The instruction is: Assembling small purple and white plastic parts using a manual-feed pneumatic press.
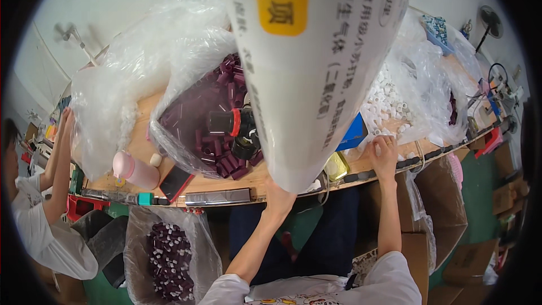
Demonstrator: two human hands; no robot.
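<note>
A large white printed tube-like object (pixel 305 79) with a yellow patch looms close in front, from the top edge down to the table's front edge. Behind its lower end my left hand (pixel 278 197) is at the table edge, its fingers hidden. My right hand (pixel 384 152) rests at the near side of a pile of small white plastic pieces (pixel 387 104), fingers curled together; what they hold, if anything, is too small to make out. Left of the tube lies a clear plastic bag (pixel 169 101) spilling dark purple cylindrical caps (pixel 228 161). A blue box (pixel 353 133) stands beside my right hand.
A pink bottle (pixel 135 170), a dark phone-like slab (pixel 175 183) and a yellow-green tray (pixel 337 166) sit near the curved table edge. Below stands a lined box of purple and white pieces (pixel 169 262). Another person (pixel 48 203) works at the left.
</note>
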